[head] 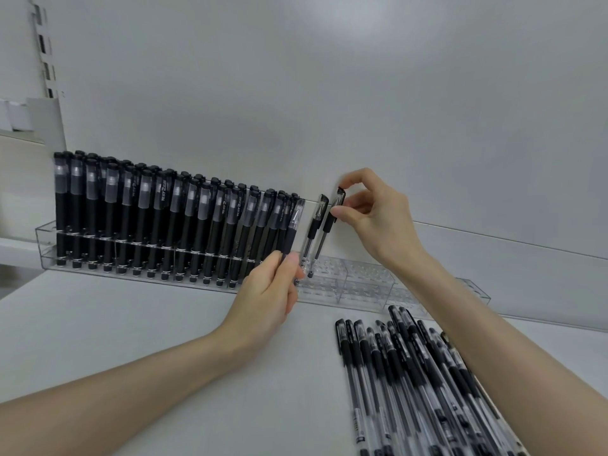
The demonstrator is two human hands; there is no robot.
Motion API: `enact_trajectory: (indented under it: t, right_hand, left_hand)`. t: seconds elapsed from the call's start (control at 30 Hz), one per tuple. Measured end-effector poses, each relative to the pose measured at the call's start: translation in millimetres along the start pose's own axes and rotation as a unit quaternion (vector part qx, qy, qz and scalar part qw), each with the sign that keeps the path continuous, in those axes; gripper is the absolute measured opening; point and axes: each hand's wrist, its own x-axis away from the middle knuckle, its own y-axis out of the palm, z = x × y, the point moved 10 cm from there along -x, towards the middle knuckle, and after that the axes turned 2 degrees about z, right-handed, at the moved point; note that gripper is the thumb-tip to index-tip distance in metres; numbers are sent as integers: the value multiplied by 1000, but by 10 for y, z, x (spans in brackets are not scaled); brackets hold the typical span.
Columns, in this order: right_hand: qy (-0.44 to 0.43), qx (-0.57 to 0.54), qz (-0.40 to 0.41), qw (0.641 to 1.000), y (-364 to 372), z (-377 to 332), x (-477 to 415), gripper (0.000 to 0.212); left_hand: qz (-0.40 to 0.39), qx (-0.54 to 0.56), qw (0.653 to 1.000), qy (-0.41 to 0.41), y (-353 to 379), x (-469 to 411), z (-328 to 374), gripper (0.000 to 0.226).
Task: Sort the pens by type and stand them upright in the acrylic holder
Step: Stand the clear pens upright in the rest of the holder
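Right hand (371, 218) pinches cap of clear-barrelled black-capped pen (329, 221), tilted over empty holes of long clear acrylic holder (362, 291), left hand (266, 292) grips a second such pen (292, 227) low beside it; slanted tip could miss its hole or knock the standing neighbour pen (315, 223) over.

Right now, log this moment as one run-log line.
left hand: grips clear-barrelled black-grip pen | right hand: pinches cap of second pen at clear acrylic holder | matte black pens: slotted left | loose clear pens: piled right
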Motion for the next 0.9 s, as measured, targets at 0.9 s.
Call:
enact_trajectory:
  t: [0.9]
  right_hand:
    - [-3, -14, -23, 1000, 19, -10, -48, 26]
  left_hand:
    - [0, -7, 1000, 7, -6, 2, 7, 39]
